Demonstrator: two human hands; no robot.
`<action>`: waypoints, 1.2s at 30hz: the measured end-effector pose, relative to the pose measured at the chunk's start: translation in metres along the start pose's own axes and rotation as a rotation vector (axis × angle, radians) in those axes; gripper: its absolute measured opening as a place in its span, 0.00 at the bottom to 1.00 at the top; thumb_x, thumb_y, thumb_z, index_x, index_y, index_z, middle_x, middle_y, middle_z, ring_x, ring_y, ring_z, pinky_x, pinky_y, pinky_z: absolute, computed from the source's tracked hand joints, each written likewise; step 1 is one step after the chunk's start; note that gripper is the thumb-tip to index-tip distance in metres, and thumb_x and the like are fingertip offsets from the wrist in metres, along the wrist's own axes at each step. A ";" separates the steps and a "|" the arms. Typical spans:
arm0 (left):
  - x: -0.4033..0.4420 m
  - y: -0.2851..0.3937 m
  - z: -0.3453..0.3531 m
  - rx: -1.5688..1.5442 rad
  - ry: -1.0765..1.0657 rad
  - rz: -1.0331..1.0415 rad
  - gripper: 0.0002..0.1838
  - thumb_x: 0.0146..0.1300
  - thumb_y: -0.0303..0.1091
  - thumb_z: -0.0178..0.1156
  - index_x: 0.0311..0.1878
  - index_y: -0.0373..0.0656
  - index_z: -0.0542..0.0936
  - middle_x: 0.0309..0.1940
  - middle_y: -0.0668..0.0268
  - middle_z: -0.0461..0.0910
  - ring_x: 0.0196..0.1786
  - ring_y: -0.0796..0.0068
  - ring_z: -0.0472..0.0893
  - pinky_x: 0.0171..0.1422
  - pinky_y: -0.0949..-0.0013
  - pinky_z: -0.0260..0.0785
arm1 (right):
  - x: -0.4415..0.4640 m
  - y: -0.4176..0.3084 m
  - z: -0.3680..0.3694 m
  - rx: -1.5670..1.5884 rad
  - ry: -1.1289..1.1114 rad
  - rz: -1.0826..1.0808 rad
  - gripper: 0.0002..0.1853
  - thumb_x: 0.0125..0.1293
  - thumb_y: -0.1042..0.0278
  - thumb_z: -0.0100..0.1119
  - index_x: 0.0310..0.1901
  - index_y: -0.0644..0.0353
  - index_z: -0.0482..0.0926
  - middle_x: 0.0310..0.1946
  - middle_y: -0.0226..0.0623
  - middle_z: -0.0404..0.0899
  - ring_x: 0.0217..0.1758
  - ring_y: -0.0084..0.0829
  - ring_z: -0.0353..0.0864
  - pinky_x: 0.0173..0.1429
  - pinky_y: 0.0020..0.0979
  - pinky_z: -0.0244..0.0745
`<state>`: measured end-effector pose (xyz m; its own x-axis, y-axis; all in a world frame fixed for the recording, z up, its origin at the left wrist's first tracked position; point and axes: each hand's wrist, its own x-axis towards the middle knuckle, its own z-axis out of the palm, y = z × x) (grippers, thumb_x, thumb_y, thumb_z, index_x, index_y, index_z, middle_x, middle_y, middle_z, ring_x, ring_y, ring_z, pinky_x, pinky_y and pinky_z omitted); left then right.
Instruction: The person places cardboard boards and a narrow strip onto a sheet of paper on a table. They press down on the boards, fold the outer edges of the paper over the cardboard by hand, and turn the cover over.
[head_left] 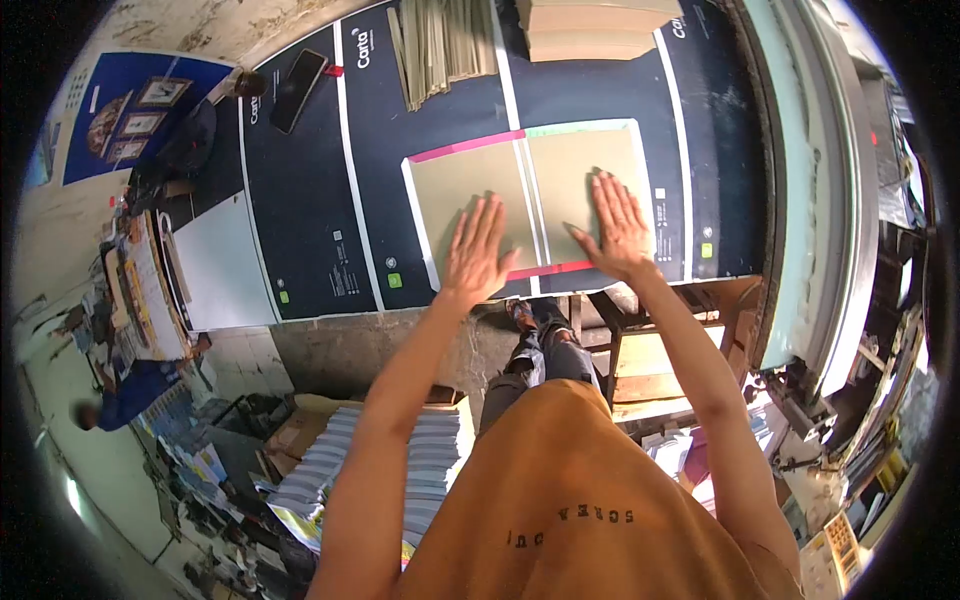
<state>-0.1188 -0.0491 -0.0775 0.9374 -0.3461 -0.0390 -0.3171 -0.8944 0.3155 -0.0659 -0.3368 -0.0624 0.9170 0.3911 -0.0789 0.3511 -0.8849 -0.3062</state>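
"How do your hands lie right now?"

"Palms down on the opened board cover (470,190), under both sets of fingers. My left hand (478,248) rests on its left panel (435,205), my right hand (622,228) on its right panel (575,165)."

"Fingers together or apart?"

"Slightly apart on both, thumbs out to the inside, and nothing clamped."

"Which way does the cover run?"

"Its long axis goes side to side across my fingers, the right end tipped a little away from me. Between my 2 thumbs, the narrow spine strip (533,200) points away from my body. I can't say which thumb is nearer to it."

"And the edges?"

"A red strip (550,270) lines the near edge between my wrists. Past my left fingertips, a pink strip (465,147) lines the far edge; past my right, it's a pale green strip (580,127). My right fingers reach a bit farther out."

"Anything beyond them?"

"Ahead of my left fingers, a bundle of board strips (445,50); ahead of my right, a stack of brown boards (598,30). Farther left lies a phone (298,92)."
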 end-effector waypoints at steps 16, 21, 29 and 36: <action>0.012 0.026 -0.002 -0.106 0.149 -0.194 0.27 0.69 0.36 0.62 0.70 0.39 0.74 0.73 0.53 0.69 0.79 0.48 0.63 0.81 0.41 0.54 | 0.009 0.010 0.010 -0.062 0.090 -0.037 0.29 0.77 0.58 0.53 0.74 0.61 0.66 0.78 0.41 0.63 0.81 0.44 0.61 0.79 0.49 0.56; 0.055 0.090 0.032 -0.119 0.364 -0.170 0.29 0.68 0.36 0.65 0.68 0.35 0.72 0.72 0.49 0.66 0.78 0.41 0.62 0.81 0.34 0.52 | 0.047 0.006 -0.008 0.061 0.078 0.027 0.25 0.72 0.54 0.61 0.64 0.60 0.73 0.62 0.44 0.74 0.67 0.47 0.73 0.67 0.52 0.66; 0.017 0.089 -0.016 -0.633 0.612 -0.339 0.36 0.72 0.34 0.62 0.77 0.31 0.58 0.77 0.42 0.59 0.80 0.36 0.57 0.83 0.41 0.49 | 0.137 -0.001 -0.037 -0.059 0.091 -0.091 0.52 0.47 0.34 0.78 0.68 0.60 0.69 0.56 0.43 0.76 0.60 0.47 0.76 0.62 0.52 0.71; -0.098 0.091 -0.022 -0.497 0.619 -0.831 0.35 0.76 0.37 0.59 0.77 0.28 0.57 0.76 0.41 0.59 0.81 0.39 0.56 0.83 0.43 0.48 | 0.103 -0.006 -0.038 -0.051 0.031 -0.098 0.54 0.41 0.38 0.85 0.65 0.60 0.70 0.55 0.43 0.74 0.62 0.49 0.72 0.63 0.52 0.67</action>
<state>-0.2360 -0.0904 -0.0243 0.7845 0.6199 0.0192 0.3951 -0.5235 0.7549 0.0337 -0.3005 -0.0324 0.8829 0.4691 -0.0214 0.4478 -0.8547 -0.2627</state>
